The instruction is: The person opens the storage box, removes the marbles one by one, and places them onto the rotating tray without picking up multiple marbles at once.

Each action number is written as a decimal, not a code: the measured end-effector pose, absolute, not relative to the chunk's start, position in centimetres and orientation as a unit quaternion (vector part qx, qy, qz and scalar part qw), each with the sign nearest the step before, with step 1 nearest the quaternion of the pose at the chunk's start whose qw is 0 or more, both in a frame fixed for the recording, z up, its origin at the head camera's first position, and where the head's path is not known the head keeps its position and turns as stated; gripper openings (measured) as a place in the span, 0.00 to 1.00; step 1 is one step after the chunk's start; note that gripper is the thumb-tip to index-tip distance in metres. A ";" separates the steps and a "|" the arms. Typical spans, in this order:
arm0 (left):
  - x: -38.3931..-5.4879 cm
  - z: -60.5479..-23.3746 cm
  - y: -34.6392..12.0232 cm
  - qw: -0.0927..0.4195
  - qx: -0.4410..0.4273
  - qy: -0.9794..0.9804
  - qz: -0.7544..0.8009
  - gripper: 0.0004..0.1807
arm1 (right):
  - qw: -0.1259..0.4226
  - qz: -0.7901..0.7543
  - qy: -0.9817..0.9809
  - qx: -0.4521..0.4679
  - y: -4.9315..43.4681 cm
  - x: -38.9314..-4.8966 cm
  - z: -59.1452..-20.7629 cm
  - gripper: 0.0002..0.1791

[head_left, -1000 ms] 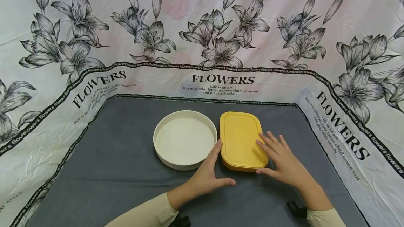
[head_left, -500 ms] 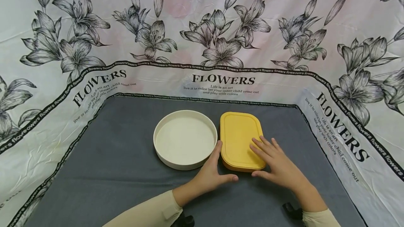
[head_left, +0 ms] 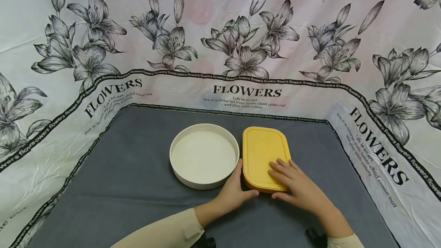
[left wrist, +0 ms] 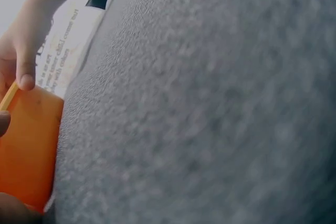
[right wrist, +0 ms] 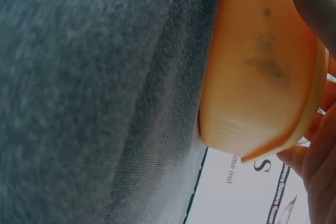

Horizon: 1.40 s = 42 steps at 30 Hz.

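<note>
A yellow lidded box (head_left: 263,152) sits on the grey cloth, just right of a round cream dish (head_left: 203,156). Between the two lies my left hand (head_left: 232,192), its fingers along the box's left side and its thumb near the front left corner. My right hand (head_left: 298,188) has its fairly straight fingers over the lid's right front part, with the thumb by the front edge. In the right wrist view the orange-yellow box wall (right wrist: 257,72) shows dark smudges. The left wrist view has the right thumb (left wrist: 25,72) at the lid's rim; most of the left hand falls outside it.
The grey cloth (head_left: 131,171) covers the work surface. A white border (head_left: 182,91) with printed lettering runs around it, and a flower-patterned sheet (head_left: 206,22) rises behind. Dark wrist straps (head_left: 315,236) show at the bottom.
My right hand has moved left, further over the lid. The left hand has shifted slightly right, its thumb closer to the box's front. Box and dish stay in place on the cloth.
</note>
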<state>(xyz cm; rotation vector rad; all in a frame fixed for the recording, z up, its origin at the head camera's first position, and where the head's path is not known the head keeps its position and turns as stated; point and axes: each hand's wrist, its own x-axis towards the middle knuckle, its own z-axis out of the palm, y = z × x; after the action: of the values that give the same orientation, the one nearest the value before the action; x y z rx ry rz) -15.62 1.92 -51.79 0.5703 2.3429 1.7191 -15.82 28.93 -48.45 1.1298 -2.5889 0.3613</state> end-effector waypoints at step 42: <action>-16.4 -52.7 2.8 0.057 0.199 0.728 0.654 0.50 | 0.171 0.125 -0.887 0.411 28.4 -15.6 -47.7 0.35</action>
<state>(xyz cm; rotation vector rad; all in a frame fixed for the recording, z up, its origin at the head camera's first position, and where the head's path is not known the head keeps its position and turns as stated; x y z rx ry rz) -16.39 2.80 -52.69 0.6044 2.2066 1.9815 -15.62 28.37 -47.73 1.1669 -2.5176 0.3559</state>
